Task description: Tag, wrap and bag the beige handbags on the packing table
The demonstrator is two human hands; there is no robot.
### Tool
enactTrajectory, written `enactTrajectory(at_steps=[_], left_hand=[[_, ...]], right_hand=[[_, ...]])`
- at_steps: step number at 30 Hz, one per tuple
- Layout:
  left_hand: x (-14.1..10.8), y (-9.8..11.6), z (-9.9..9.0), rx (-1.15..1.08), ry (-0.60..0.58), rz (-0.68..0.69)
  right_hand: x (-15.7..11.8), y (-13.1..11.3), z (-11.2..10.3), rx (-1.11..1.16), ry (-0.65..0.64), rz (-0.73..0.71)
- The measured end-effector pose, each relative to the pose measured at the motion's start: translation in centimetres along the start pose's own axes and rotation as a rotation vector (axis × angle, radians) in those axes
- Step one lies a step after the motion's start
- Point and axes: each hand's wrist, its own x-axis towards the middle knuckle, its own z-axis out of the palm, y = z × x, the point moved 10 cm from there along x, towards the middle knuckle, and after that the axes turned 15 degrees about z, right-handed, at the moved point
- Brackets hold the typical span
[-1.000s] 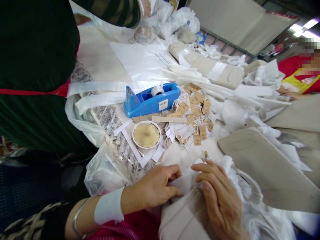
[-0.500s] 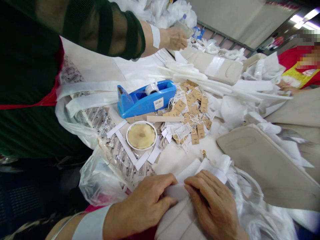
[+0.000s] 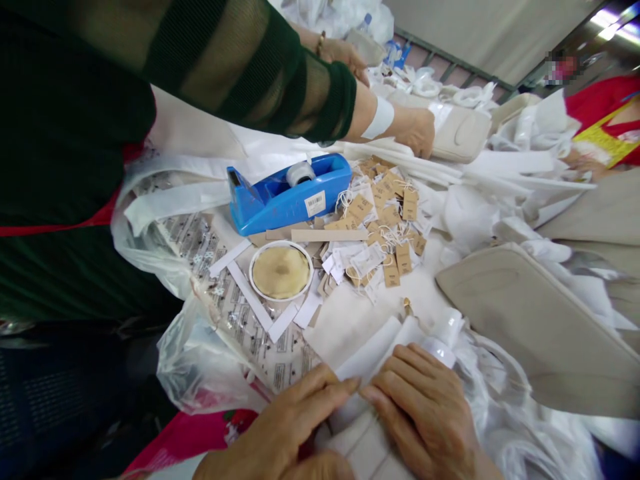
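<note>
Beige article (image 3: 370, 450), white sheet (image 3: 367, 352): seen nearside of blue tape dispenser (image 3: 290, 195) | right hand (image 3: 427, 407): grip nearly closed, sheet edge pinched | left hand (image 3: 290, 427): grip partly spread, sheet touched, hold cannot be told

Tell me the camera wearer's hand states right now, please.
Left hand: partly open, against the white sheet.
Right hand: curled over it; grip unclear.

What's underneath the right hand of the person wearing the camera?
The right hand lies over a beige bundle, whose creased surface shows toward the left hand. A white sheet shows just beyond. Whatever is directly beneath the palm is covered.
</note>
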Motion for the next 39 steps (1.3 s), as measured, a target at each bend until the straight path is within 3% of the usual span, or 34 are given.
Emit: enactTrajectory(at_steps=[5,8,17,21,28,39], left_hand=[[-0.9,-0.9,1.7,0.109,-0.085,-0.058],[-0.8,-1.2,2.2,0.166,-0.102,-0.027],[-0.7,-0.4,2.2,0.300,-0.091,0.068],[-1.0,0.1,2.0,0.308,-0.088,0.075],[-3.8,1.3,0.5,0.454,0.116,0.326],[-3.4,1.5,0.5,0.298,0.230,0.294]], right_hand=[[0.3,-0.5,0.6,-0.057,-0.002,-0.013],[0.6,-0.5,0.9,-0.083,0.002,-0.003],[0.6,-0.1,3.9,-0.155,-0.262,0.081],[0.4,-0.5,4.2,-0.241,-0.270,0.060],[-0.2,0.2,4.7,-0.294,-0.277,0.073],[0.0,-0.1,3.2,-0.323,-0.155,0.079]])
